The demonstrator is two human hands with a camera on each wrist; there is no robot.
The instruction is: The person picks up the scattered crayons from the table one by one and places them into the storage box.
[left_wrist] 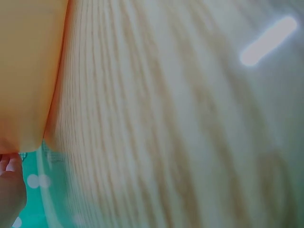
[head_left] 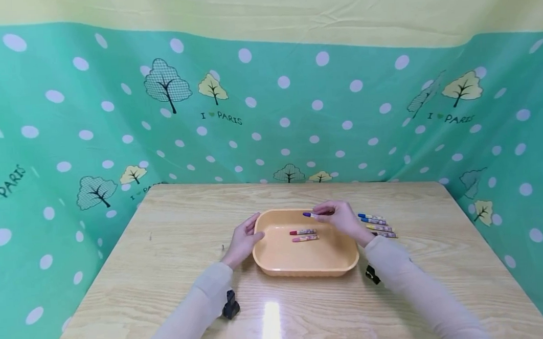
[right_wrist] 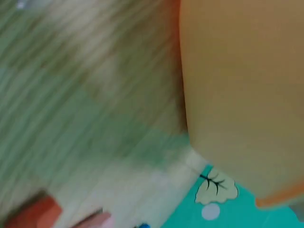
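An orange plastic tray [head_left: 306, 267] lies on the table. My left hand [head_left: 243, 241] grips its left rim, thumb over the edge; the left wrist view catches only part of that hand [left_wrist: 10, 190] beside the tray wall [left_wrist: 28, 71]. Over the tray's far right part, my right hand [head_left: 342, 218] pinches a purple-tipped crayon [head_left: 309, 215] pointing left. Inside the tray lie a red crayon [head_left: 303, 232] and a pink crayon [head_left: 305, 238], side by side. In the right wrist view the tray wall [right_wrist: 237, 95] fills the right side, and the right hand's fingers are out of sight.
Right of the tray, several crayons [head_left: 379, 229] with blue, yellow and dark tips lie on the wooden table [head_left: 176, 277]. A green dotted curtain [head_left: 282, 107] hangs behind the table and along both sides.
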